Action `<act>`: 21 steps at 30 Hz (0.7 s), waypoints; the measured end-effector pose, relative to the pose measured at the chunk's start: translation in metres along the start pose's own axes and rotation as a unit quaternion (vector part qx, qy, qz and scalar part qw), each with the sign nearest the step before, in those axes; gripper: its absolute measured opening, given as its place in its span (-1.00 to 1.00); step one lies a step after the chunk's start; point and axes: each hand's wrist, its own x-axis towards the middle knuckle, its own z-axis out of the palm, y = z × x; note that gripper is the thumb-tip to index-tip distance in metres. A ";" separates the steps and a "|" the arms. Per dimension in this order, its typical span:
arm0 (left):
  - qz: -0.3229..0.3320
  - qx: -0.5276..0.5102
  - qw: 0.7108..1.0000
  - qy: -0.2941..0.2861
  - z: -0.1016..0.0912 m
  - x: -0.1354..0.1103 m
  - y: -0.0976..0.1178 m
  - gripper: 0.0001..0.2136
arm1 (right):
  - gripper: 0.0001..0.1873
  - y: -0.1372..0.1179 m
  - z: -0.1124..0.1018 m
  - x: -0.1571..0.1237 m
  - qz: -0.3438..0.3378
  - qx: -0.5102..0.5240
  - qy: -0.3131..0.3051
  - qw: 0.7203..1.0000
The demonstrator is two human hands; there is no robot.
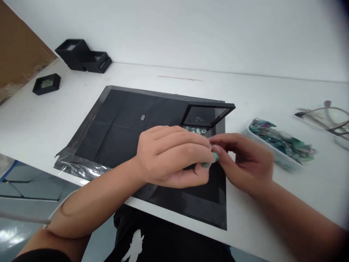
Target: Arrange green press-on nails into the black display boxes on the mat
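Note:
My left hand (174, 154) is closed, its fingers curled and their tips meeting my right hand. My right hand (242, 160) pinches with thumb and forefinger at a small glossy teal piece (215, 157), which looks like a press-on nail. A grey-green bit (205, 165) shows at my left fingertips; I cannot tell whether it is a separate piece. Just behind the hands stands a black display box with its windowed lid (207, 113) raised. Along its back, a row of shiny teal pieces (195, 130) is visible; my hands hide the rest.
A black ribbed mat (109, 127) under clear plastic covers the table's middle, with a small grey piece (143, 117) on it. To the right are a white tub (275, 147) of teal pieces and eyeglasses (327, 116). More black boxes (72, 54) stand at back left.

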 end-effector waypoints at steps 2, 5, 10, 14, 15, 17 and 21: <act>0.000 0.010 1.000 -0.008 0.001 -0.001 -0.001 -0.90 | -0.87 -0.008 -0.001 -0.003 -0.020 0.032 -0.021 0.999; 0.013 0.032 0.999 -0.036 0.001 -0.002 -0.003 -0.92 | -0.84 -0.016 -0.002 -0.005 -0.013 0.037 -0.045 0.998; -0.001 0.045 0.998 -0.042 0.001 -0.003 -0.003 -0.88 | -0.78 -0.008 -0.006 -0.001 -0.005 -0.063 0.007 0.998; -0.074 0.026 0.997 -0.017 0.001 -0.003 -0.003 -0.87 | -0.72 0.012 -0.006 0.008 0.010 -0.154 -0.019 0.988; -0.082 0.024 0.996 -0.019 0.001 -0.003 -0.003 -0.87 | -0.70 0.016 -0.005 0.010 0.020 -0.180 -0.052 0.982; -0.092 0.020 0.995 -0.030 0.002 -0.004 -0.003 -0.86 | -0.67 0.022 -0.003 0.012 0.031 -0.225 -0.102 0.969; -0.105 0.007 0.993 -0.045 0.004 -0.006 -0.004 -0.86 | -0.68 0.023 -0.001 0.013 0.030 -0.248 -0.114 0.962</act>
